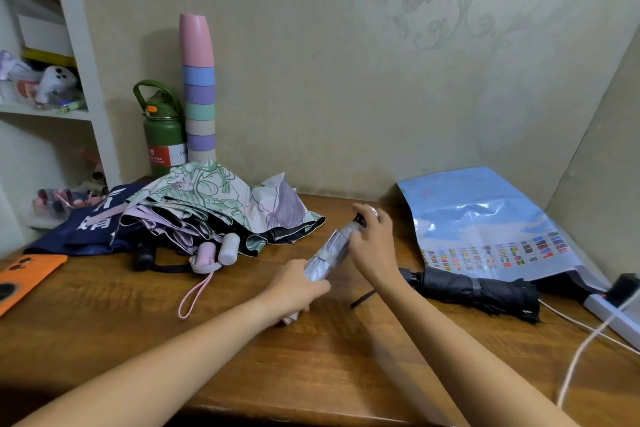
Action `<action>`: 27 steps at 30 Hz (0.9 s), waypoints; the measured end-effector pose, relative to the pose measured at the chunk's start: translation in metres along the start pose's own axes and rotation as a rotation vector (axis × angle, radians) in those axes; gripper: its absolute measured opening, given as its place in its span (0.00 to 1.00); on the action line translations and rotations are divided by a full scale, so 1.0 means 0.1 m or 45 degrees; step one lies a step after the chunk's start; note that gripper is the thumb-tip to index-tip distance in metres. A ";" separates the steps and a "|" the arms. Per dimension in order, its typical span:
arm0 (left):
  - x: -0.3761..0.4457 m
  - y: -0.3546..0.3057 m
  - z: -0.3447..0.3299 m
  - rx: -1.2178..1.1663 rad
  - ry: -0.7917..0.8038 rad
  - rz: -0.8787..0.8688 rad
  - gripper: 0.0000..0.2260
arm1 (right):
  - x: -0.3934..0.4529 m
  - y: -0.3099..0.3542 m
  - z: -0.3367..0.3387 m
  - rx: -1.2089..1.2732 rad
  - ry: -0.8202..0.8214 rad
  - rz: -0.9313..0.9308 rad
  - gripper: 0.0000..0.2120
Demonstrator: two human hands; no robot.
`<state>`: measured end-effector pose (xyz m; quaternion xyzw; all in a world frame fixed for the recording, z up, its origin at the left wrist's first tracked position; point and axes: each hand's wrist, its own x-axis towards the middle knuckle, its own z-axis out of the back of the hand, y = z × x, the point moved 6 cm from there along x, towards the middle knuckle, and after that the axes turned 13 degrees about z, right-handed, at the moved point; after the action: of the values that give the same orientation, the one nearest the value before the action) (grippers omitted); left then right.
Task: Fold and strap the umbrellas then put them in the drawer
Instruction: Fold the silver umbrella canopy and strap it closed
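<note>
Silver umbrella (330, 251): folded into a narrow roll with a grey strap band around its middle, held slanted just above the wooden tabletop (346, 357), near its centre.
Left hand (294, 288): fingers wrapped around the lower, near end of the silver umbrella.
Right hand (372, 239): curled over the upper, far end of the same umbrella, fingers bent around the tip area; the exact finger contact is blurred.
Black umbrella (474, 291): folded and strapped, lying on the tabletop to the right of the hands, partly on the edge of a blue plastic sheet.
Unfolded umbrellas (214, 211): a loose heap at the left rear of the tabletop, floral green-and-lilac fabric on top, a navy one (83, 232) underneath, with pink, pale and black handles poking toward the camera and a pink wrist loop trailing on the wood.
Blue plastic sheet (485, 218): printed with rows of flags, leaning against the right wall.
Green bottle (162, 135): upright against the back wall, just beside a tall stack of pastel cups (199, 90).
Orange phone case (24, 274): at the left edge of the tabletop.
Power strip (613, 312): at the right edge, white cables running from it.
Shelf unit (52, 97): at the left, holding small clutter.
</note>
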<state>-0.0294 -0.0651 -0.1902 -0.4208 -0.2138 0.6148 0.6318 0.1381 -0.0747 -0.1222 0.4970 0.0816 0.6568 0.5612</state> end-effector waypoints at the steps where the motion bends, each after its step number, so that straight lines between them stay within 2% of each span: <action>1: -0.02 -0.03 -0.12 -0.089 0.089 -0.015 0.14 | 0.01 -0.03 -0.04 0.158 0.040 -0.140 0.27; 3: -0.11 -0.12 -0.35 -0.116 0.249 -0.151 0.21 | -0.03 -0.06 -0.16 0.347 0.150 -0.338 0.37; 5: -0.25 -0.23 -0.49 0.047 0.371 -0.333 0.27 | -0.06 -0.19 -0.22 0.385 0.191 -0.441 0.48; 6: -0.30 -0.26 -0.52 0.162 0.409 -0.404 0.28 | -0.08 -0.23 -0.22 0.325 0.250 -0.441 0.47; 7: -0.33 -0.27 -0.52 0.258 0.441 -0.456 0.26 | -0.09 -0.26 -0.21 0.184 0.345 -0.382 0.42; 9: -0.34 -0.26 -0.50 0.330 0.449 -0.478 0.20 | -0.12 -0.20 -0.19 -0.177 0.584 -0.150 0.21; 11: -0.22 -0.21 -0.41 0.316 0.293 -0.395 0.16 | -0.21 -0.12 -0.17 -0.279 0.724 0.028 0.10; 14: -0.06 -0.15 -0.27 0.361 -0.056 -0.286 0.13 | -0.35 -0.11 -0.04 -0.340 0.747 0.149 0.09; 16: -0.05 -0.15 -0.28 0.339 -0.164 -0.230 0.09 | -0.44 -0.17 0.08 -0.417 0.804 0.213 0.12; 18: -0.15 -0.20 -0.38 0.264 -0.196 -0.241 0.03 | -0.54 -0.24 0.20 -0.505 0.838 0.271 0.12; 20: -0.27 -0.27 -0.51 0.185 -0.197 -0.334 0.14 | -0.64 -0.32 0.29 -0.627 0.872 0.343 0.10; 21: -0.31 -0.31 -0.58 0.208 -0.199 -0.420 0.16 | -0.69 -0.36 0.32 -0.684 0.877 0.377 0.11; 24: -0.36 -0.39 -0.84 0.354 -0.129 -0.598 0.14 | -0.80 -0.49 0.45 -0.856 0.829 0.498 0.24; 27: -0.30 -0.43 -1.00 0.318 -0.096 -0.665 0.12 | -0.89 -0.57 0.68 -0.984 0.684 0.550 0.27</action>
<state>0.0709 -0.1162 -0.2038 -0.2473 -0.2608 0.4681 0.8073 0.2151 -0.1582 -0.1767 0.0727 -0.1302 0.8443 0.5147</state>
